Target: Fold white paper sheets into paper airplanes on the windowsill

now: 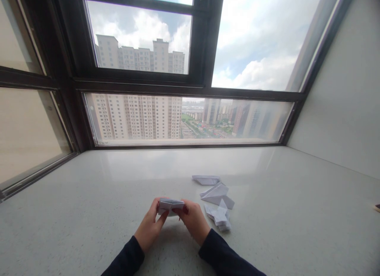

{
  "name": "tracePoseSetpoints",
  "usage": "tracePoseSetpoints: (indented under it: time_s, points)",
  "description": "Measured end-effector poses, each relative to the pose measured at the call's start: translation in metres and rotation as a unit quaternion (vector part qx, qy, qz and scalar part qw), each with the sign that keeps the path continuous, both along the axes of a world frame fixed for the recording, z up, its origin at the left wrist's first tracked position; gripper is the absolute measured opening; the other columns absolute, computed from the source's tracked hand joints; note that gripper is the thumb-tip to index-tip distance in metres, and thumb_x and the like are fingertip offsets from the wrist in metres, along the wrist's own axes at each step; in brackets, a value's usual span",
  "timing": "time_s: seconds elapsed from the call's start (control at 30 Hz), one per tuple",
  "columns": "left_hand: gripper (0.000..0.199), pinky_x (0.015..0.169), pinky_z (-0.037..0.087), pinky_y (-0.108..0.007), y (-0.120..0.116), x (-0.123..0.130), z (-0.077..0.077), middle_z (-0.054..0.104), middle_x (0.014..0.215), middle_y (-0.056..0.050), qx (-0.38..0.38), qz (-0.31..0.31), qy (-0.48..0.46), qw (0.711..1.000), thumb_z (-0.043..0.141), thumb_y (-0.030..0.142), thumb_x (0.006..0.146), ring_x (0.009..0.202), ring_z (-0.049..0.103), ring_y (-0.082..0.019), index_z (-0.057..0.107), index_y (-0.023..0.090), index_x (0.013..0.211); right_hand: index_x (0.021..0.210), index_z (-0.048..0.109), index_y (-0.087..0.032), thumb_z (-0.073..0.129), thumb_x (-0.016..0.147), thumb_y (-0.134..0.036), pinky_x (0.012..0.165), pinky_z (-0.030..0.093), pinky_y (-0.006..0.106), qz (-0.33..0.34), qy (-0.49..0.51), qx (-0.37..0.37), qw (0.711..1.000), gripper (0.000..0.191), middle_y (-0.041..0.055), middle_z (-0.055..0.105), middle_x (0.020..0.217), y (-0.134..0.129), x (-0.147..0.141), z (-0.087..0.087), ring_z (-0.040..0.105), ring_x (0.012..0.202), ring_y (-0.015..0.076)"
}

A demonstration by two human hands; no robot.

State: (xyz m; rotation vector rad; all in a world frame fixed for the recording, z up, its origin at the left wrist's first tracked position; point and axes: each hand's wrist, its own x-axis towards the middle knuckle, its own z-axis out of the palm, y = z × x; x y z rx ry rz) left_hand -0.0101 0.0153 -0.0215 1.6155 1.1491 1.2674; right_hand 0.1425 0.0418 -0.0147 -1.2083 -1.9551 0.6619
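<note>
Left hand (149,229) and right hand (195,221) pinch opposite ends of the folded paper (166,204), I reckon so its layers don't spring open; paper pieces (216,191) lie nearby.

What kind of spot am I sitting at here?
Probably a bay window ledge high up in a flat: a pale, smooth sill meets dark window frames, and tower blocks stand outside, with streets far below.

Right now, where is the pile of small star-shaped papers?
In the head view, the pile of star-shaped papers lies on the pale sill, just right of the right hand and nearer the person than the folded paper pieces.
</note>
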Motion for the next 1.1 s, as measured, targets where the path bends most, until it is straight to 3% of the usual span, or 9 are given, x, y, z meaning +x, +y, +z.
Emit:
tracePoseSetpoints:
  time_s: [0.1, 0.2, 0.37, 0.6, 0.8, 0.97, 1.1]
  points:
    - [0.035, 0.086, 0.038, -0.033, 0.0, 0.0, -0.002, 0.057, 0.1, -0.007, -0.009, 0.007, -0.005, 1.0, 0.055, 0.021, 0.068, 0.095, 0.052, -0.021, 0.045, 0.019, 0.102, 0.061, 0.059, -0.015, 0.05, 0.072, -0.02, 0.049, 0.034, 0.02, 0.007, -0.006, 0.007, 1.0, 0.015, 0.0004, 0.057, 0.055, 0.0, -0.001, -0.002, 0.049, 0.051, 0.0126]
    - [0.039, 0.08, 0.041, -0.033, 0.003, 0.0, -0.008, 0.06, 0.092, -0.004, -0.041, 0.005, -0.01, 0.999, 0.057, 0.015, 0.063, 0.087, 0.056, -0.02, 0.046, 0.019, 0.099, 0.064, 0.06, -0.016, 0.051, 0.068, -0.013, 0.051, 0.035, 0.02, 0.021, -0.015, 0.011, 1.0, 0.01, 0.0016, 0.06, 0.062, 0.002, 0.0, -0.005, 0.05, 0.054, 0.013]
    - [0.048, 0.075, 0.045, -0.032, 0.006, -0.001, -0.01, 0.062, 0.088, -0.004, -0.071, -0.038, -0.077, 0.994, 0.058, 0.02, 0.065, 0.08, 0.059, -0.019, 0.037, 0.017, 0.109, 0.07, 0.061, -0.015, 0.051, 0.068, -0.016, 0.052, 0.037, 0.022, 0.028, -0.009, 0.016, 0.999, 0.01, 0.0029, 0.061, 0.067, 0.003, 0.0, -0.007, 0.051, 0.056, 0.0139]
    - [0.024, 0.076, 0.043, -0.03, -0.001, 0.0, 0.007, 0.065, 0.083, -0.005, -0.043, -0.02, 0.014, 0.999, 0.057, 0.021, 0.065, 0.081, 0.057, -0.02, 0.057, 0.015, 0.088, 0.076, 0.058, -0.017, 0.053, 0.067, -0.017, 0.051, 0.037, 0.022, 0.042, 0.021, -0.02, 0.999, 0.01, 0.0011, 0.062, 0.065, 0.001, -0.001, -0.006, 0.052, 0.055, 0.014]
    - [0.023, 0.072, 0.044, -0.029, 0.0, -0.001, 0.009, 0.066, 0.082, -0.005, -0.051, -0.012, 0.009, 0.999, 0.056, 0.02, 0.064, 0.08, 0.057, -0.021, 0.06, 0.014, 0.086, 0.074, 0.054, -0.016, 0.052, 0.069, -0.02, 0.047, 0.034, 0.019, 0.039, 0.047, -0.031, 0.998, 0.006, -0.0018, 0.056, 0.057, -0.001, -0.001, -0.001, 0.048, 0.049, 0.0111]
    - [0.015, 0.07, 0.043, -0.027, -0.004, -0.002, 0.019, 0.065, 0.075, -0.003, -0.016, 0.003, 0.06, 0.998, 0.051, 0.022, 0.068, 0.075, 0.057, -0.019, 0.06, 0.014, 0.078, 0.068, 0.055, -0.016, 0.05, 0.07, -0.018, 0.048, 0.035, 0.02, 0.019, 0.049, -0.001, 0.999, 0.006, -0.0019, 0.054, 0.055, -0.005, -0.002, 0.007, 0.047, 0.05, 0.011]
    - [0.016, 0.068, 0.042, -0.027, -0.005, -0.003, 0.021, 0.066, 0.075, -0.003, -0.015, 0.009, 0.107, 0.994, 0.05, 0.02, 0.067, 0.075, 0.057, -0.02, 0.061, 0.015, 0.077, 0.065, 0.054, -0.016, 0.05, 0.064, -0.009, 0.049, 0.036, 0.019, 0.036, 0.023, -0.012, 0.999, 0.008, -0.0016, 0.055, 0.058, -0.003, -0.002, 0.001, 0.049, 0.053, 0.0113]
